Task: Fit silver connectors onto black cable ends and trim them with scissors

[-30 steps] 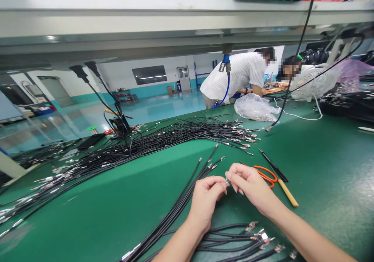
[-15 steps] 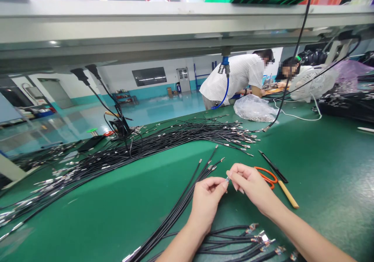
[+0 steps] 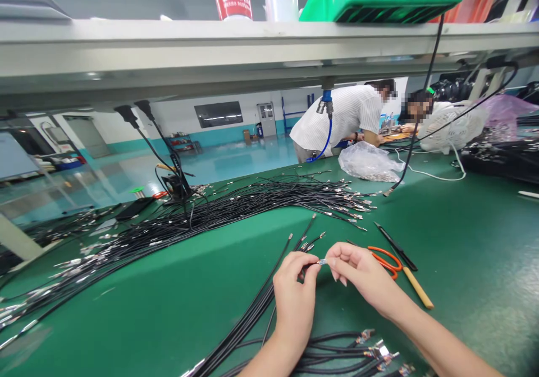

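Observation:
My left hand [image 3: 295, 293] pinches a thin black wire [image 3: 269, 321] just behind its metal terminal [image 3: 322, 262]. My right hand [image 3: 357, 273] pinches the terminal's tip from the other side, so both hands meet at it above the green mat [image 3: 463, 253]. A few loose black wires [image 3: 295, 242] lie just beyond my hands. Under my wrists sits a bunch of black wires with metal terminals [image 3: 370, 349]. A large bundle of black wires [image 3: 236, 203] spreads across the mat further back.
Orange-handled scissors [image 3: 385, 259], a black tool [image 3: 396, 238] and a wooden-handled tool [image 3: 418, 287] lie right of my hands. A clear plastic bag [image 3: 368, 161] sits at the back. Two people work at a far bench. An overhead shelf [image 3: 252, 46] carries a green crate.
The view has tilted slightly, so everything sits lower in the frame. My hands stay joined at the terminal, with my left hand turned a little and the wire end now level between the fingertips.

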### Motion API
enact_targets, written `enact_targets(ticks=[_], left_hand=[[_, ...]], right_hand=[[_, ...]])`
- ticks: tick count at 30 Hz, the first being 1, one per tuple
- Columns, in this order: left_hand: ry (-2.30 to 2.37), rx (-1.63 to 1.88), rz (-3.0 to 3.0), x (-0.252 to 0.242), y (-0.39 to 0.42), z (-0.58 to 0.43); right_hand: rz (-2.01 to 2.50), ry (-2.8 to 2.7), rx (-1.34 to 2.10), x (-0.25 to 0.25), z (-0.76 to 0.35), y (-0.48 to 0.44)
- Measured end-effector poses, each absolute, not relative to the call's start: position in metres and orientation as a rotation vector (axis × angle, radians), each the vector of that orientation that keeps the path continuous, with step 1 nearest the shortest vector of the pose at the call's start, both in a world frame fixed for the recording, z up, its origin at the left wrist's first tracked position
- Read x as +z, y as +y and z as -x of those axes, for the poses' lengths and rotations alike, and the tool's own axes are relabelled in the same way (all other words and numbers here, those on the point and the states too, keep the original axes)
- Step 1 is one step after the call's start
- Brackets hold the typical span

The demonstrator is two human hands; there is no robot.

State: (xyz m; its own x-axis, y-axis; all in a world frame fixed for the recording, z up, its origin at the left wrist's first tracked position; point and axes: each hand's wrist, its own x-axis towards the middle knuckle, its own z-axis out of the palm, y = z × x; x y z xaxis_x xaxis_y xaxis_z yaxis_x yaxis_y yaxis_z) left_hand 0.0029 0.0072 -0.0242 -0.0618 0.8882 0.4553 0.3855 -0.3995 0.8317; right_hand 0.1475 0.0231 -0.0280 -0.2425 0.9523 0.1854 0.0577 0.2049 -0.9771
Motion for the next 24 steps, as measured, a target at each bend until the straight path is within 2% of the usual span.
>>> enact_targets(ticks=[15,24], left_hand=[[1.301,1.46,-1.745,-0.03,0.0098,-0.0022],[1.249,1.439,-1.737,-0.0298,0.0123,-0.001]], right_hand=[[0.984,-1.584,1.139,-0.0305,-0.1482,0.023],[1.095,-1.738,0.839,-0.0276,-0.1471,0.021]])
